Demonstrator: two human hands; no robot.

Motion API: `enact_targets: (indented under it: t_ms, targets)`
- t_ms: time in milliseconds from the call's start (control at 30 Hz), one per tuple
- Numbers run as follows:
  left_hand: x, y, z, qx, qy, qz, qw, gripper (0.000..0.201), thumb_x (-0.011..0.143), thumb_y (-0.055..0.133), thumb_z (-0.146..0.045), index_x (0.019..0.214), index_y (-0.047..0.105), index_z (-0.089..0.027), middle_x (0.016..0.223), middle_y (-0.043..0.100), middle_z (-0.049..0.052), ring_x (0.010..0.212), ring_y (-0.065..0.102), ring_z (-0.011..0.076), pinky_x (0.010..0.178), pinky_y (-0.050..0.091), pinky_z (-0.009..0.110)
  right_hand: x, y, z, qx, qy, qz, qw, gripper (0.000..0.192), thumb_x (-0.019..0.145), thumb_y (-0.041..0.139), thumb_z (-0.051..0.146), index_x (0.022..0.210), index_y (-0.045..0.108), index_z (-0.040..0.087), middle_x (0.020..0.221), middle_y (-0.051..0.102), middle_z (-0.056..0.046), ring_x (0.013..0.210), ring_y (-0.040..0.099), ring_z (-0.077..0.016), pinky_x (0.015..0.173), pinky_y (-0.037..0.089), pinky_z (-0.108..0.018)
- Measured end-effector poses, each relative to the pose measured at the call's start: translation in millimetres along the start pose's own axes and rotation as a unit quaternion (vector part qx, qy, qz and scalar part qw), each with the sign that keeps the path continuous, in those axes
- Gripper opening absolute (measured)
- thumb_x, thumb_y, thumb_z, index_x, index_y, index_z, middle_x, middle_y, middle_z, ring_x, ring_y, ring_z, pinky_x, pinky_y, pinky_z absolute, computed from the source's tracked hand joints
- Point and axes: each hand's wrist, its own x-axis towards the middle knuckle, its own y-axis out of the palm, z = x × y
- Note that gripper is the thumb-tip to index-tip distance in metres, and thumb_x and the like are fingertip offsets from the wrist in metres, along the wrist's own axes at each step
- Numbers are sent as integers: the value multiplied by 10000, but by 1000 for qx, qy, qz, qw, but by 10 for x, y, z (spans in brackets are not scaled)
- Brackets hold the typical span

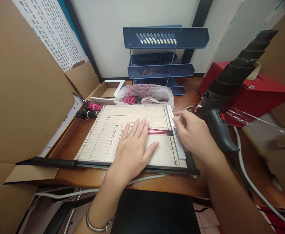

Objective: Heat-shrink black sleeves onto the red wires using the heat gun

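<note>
Pressing a few thin red wires with black ends (157, 131) flat near the middle of the frame with the left hand (130, 152), palm down and fingers (142, 135) loosely spread, not clenched around anything. Laid side by side across a cream-coloured, grid-printed cutter board (93, 143), likely held down against rolling or crossing. Running from beneath that hand to a grey metal ruler strip (179, 143) right of centre, probably for a common line at the black ends; hard to tell whether continuing under the strip.

Just at the strip, bending the thumb and fingers of the right hand (193, 133) inward; cannot tell whether pinching the wire ends or only resting against the metal, perhaps steadying or evening the tips. Resting on a brown wooden surface (93, 175), with a long black lever handle (50, 162) stretched to the lower left of the frame, well apart from both hands.

Beyond the board's upper left corner, bound with pale ties into red-and-black wire bundles (91, 107), apparently against tangling. At the far edge, heaped loosely inside a clear plastic bag with red print (144, 89), seemingly for keeping together. At right, near the right hand, turned nozzle-up in the form of a black pistol-shaped tool (216, 120).
</note>
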Motion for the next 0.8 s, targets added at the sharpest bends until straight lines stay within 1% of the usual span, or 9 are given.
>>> enact_targets:
  t_ms: [67, 100, 133, 200, 267, 367, 467, 667, 800]
  targets:
    - [-7, -13, 57, 6, 7, 3, 1000, 666, 1073, 328, -519, 1597, 325, -108, 1686, 251, 87, 1579, 200, 272, 1292, 179, 561, -171, 109, 67, -43, -65, -46, 996, 399, 993, 448, 389, 1299, 618, 197, 1347, 631, -116, 1240, 559, -303, 1091, 336, -551]
    - [-4, -20, 68, 7, 13, 9, 1000, 645, 1076, 334, -487, 1597, 324, -107, 1686, 254, 83, 1580, 200, 264, 1295, 176, 551, -272, 165, 105, -62, -88, -54, 993, 443, 1013, 418, 388, 1368, 579, 176, 1451, 565, -132, 1331, 501, -320, 1153, 240, -626]
    - [2, -28, 71, 7, 18, 17, 1000, 628, 1078, 335, -455, 1598, 322, -103, 1683, 262, 80, 1580, 203, 254, 1300, 171, 538, -374, 218, 145, -86, -112, -45, 989, 506, 1033, 377, 395, 1453, 508, 145, 1532, 490, -142, 1409, 427, -340, 1171, 175, -677]
    - [15, -44, 64, 6, 27, 33, 999, 597, 1081, 318, -390, 1598, 317, -92, 1678, 280, 76, 1577, 214, 234, 1308, 159, 512, -551, 300, 224, -131, -133, -28, 982, 589, 1060, 305, 419, 1553, 385, 108, 1609, 385, -130, 1498, 301, -363, 1173, 118, -728]
    - [23, -56, 56, 4, 33, 44, 999, 581, 1080, 300, -345, 1600, 311, -87, 1678, 279, 74, 1574, 224, 223, 1312, 149, 495, -656, 349, 286, -162, -140, -20, 976, 614, 1074, 229, 433, 1563, 379, 93, 1633, 333, -115, 1525, 255, -364, 1174, 99, -745]
    - [19, -55, 64, 2, 35, 44, 998, 580, 1079, 293, -329, 1610, 291, -95, 1687, 256, 65, 1578, 211, 222, 1312, 136, 490, -679, 389, 321, -191, -123, -7, 974, 665, 1075, 159, 462, 1548, 407, 65, 1632, 321, -130, 1533, 250, -362, 1178, 98, -756]
    - [10, -48, 93, 1, 28, 34, 999, 585, 1081, 286, -337, 1613, 277, -94, 1688, 259, 63, 1580, 204, 225, 1308, 139, 501, -641, 414, 305, -203, -103, 7, 974, 697, 1070, 150, 482, 1553, 388, 40, 1625, 327, -143, 1543, 231, -355, 1178, 100, -764]
    - [53, -91, 149, 10, 31, -6, 999, 580, 1038, 420, -327, 1565, 380, -89, 1644, 375, 94, 1556, 283, 263, 1293, 174, 520, -635, 426, 283, -202, -108, 9, 973, 667, 1066, 159, 452, 1572, 357, 67, 1640, 299, -106, 1533, 267, -336, 1185, 67, -762]
    - [120, -122, 167, -2, 40, -34, 999, 595, 1007, 521, -364, 1531, 431, -95, 1606, 445, 102, 1526, 346, 285, 1282, 193, 525, -650, 420, 282, -203, -109, 9, 973, 681, 1069, 137, 458, 1552, 394, 54, 1619, 348, -121, 1527, 290, -325, 1209, 33, -727]
